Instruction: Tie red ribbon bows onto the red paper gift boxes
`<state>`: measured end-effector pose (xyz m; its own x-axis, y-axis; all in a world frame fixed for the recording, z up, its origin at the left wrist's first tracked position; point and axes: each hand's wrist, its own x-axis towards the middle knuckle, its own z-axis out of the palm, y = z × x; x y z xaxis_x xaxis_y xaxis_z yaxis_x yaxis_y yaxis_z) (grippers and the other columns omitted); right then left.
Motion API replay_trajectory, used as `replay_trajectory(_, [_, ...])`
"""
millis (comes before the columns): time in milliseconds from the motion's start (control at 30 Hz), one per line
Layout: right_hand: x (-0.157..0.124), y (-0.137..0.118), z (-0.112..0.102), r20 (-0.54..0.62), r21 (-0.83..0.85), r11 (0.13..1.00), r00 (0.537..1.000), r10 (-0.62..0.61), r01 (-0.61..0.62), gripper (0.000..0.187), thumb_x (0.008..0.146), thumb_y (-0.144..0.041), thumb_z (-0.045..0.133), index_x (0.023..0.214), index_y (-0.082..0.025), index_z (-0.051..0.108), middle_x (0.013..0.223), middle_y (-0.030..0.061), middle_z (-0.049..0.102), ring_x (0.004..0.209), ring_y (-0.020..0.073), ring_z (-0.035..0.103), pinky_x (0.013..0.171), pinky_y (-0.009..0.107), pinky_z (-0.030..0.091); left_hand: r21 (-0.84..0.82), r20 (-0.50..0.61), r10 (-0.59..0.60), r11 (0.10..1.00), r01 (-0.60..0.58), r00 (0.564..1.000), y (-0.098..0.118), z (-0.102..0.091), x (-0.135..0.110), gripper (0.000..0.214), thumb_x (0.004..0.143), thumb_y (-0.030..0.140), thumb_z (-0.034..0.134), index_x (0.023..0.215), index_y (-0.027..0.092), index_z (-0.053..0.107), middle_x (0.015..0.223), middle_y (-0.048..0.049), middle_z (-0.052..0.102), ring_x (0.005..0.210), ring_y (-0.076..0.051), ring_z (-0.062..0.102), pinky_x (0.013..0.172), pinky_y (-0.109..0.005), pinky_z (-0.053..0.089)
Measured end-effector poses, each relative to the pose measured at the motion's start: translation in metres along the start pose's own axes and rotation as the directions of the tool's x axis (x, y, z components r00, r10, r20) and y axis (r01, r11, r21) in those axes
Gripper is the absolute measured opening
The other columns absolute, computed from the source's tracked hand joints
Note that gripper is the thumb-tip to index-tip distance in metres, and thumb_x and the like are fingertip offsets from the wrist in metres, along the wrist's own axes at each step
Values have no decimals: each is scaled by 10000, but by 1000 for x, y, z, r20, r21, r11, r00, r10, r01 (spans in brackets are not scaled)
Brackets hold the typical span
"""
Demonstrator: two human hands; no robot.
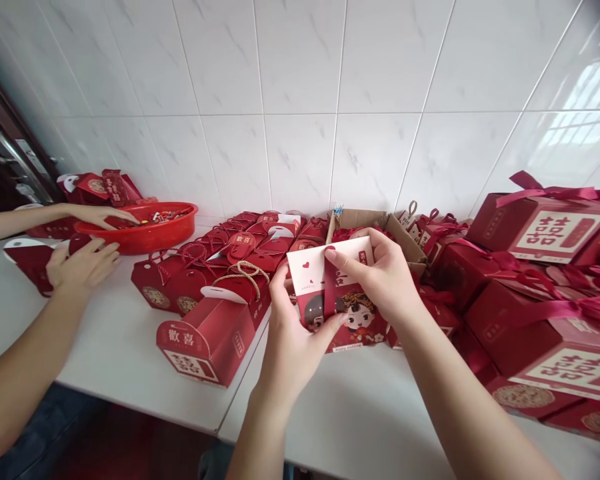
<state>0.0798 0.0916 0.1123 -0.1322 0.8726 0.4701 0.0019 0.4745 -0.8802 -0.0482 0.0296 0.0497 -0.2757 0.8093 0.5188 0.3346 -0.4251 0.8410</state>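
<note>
Both of my hands grip one small gift box (360, 320), pink-white on top and red below, printed with two cartoon figures. My left hand (293, 333) clasps its left side, thumb pressed on the front. From above, my right hand (380, 273) pinches the top flap, and a red ribbon runs down the front under its fingers. The box stands on the white table (360, 413) in front of an open cardboard carton (365, 220).
Red handled gift boxes (215, 327) crowd the middle. Larger ribboned red boxes (545, 233) are stacked at the right. At the left, another person's two hands (83, 263) handle a red box beside a red basin (150, 230). A tiled wall stands behind.
</note>
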Motion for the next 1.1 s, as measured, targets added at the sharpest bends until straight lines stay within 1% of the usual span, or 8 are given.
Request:
replay_trajectory(167, [1,-4,-6,9,6,1000,1000,12,-12,370,652,-417,791,768,-173,538,635,-17,553,529,108,500,452,222,397,12,67,-41,999,41,997,3,-19,5,470,751,288,735,1169,251,523,1168,-78,651,1071,-244,632,894,-353,522])
replay_trajectory(400, [2,-6,-11,-37,-19,1000,999,-18,18,321,677,-377,778,771,-172,548,625,-22,552,531,103,498,450,210,398,108,-58,-143,983,148,988,8,-47,4,208,737,375,743,737,185,658,653,7,662,613,-122,618,569,-200,481])
replay_trajectory(600, [1,-5,-19,142,82,996,989,-45,33,329,651,-271,806,766,-183,511,629,-48,540,541,85,496,450,177,389,-294,-312,-115,956,19,943,19,-56,5,189,667,313,800,755,186,693,692,19,674,672,-138,658,674,-234,559])
replay_trajectory(700, [-5,-5,-15,402,95,995,915,-45,8,307,677,-224,779,777,-187,491,646,-53,539,555,80,503,466,172,388,-370,-451,-85,924,-99,889,23,-60,3,163,681,273,791,764,181,686,676,29,647,619,-122,622,632,-240,557])
replay_trajectory(800, [-12,-6,-5,654,1,997,754,-58,77,245,699,-205,743,784,-179,515,657,-49,535,574,82,504,486,175,395,-291,-550,1,937,-192,835,30,-62,-2,111,743,252,750,775,174,678,703,13,641,665,-117,599,663,-226,529])
replay_trajectory(900, [-16,-6,2,771,-21,982,629,-104,187,251,669,-205,753,754,-178,519,647,-54,529,563,80,493,475,174,385,-266,-553,44,937,-226,832,37,-61,-5,124,792,215,714,895,246,652,753,34,619,727,-117,588,742,-241,510])
replay_trajectory(1000, [-16,-9,1,765,38,980,626,-154,195,239,687,-205,746,771,-183,524,666,-48,539,585,89,521,497,178,429,-277,-559,41,932,-232,828,36,-59,-3,246,770,177,736,956,304,636,740,65,601,686,-101,580,714,-231,508])
replay_trajectory(1100, [-16,-11,-4,739,78,990,659,-138,120,209,722,-206,727,795,-186,533,716,-28,564,641,108,562,550,200,489,-251,-546,17,950,-183,837,28,-60,1,92,751,214,749,823,212,691,706,33,658,654,-119,628,676,-239,533])
